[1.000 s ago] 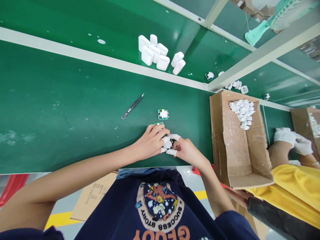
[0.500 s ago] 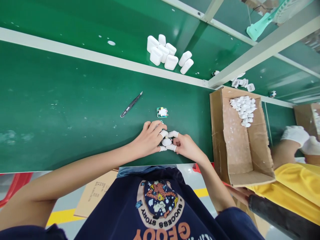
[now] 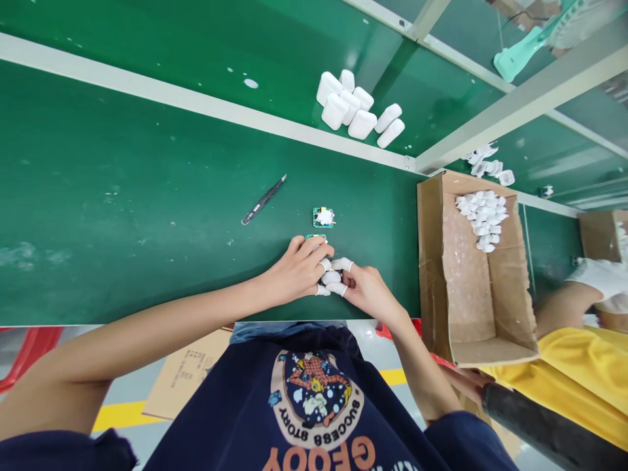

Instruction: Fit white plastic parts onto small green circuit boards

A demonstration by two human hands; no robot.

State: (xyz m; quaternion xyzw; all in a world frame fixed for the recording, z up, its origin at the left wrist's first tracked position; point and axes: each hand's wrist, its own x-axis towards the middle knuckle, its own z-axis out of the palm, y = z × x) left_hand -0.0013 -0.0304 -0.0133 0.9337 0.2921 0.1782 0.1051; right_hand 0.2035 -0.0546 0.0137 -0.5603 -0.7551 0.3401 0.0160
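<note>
Near the table's front edge, my left hand (image 3: 298,271) and my right hand (image 3: 366,288) meet, with white finger cots on thumbs and forefingers. Both pinch a small circuit board with a white part (image 3: 331,278) on top, mostly hidden by the fingertips. Just beyond my left hand's fingers lies a circuit board (image 3: 315,238), partly covered by them. Farther back is another circuit board (image 3: 324,217) with a white blob on its components. Black tweezers (image 3: 263,200) lie to its left, tips pointing away to the right.
White plastic housings (image 3: 349,106) stand behind the pale rail (image 3: 196,102). On the right, an open cardboard box (image 3: 466,281) holds many small white pieces (image 3: 483,216). A slanting metal post (image 3: 520,98) rises behind it. Beyond the box, a co-worker in yellow has a white-gloved hand (image 3: 601,276).
The view has shifted slightly, so the background appears farther right. My hands keep their pinch on the circuit board, with only slight finger movement. The co-worker's gloved hands have moved.
</note>
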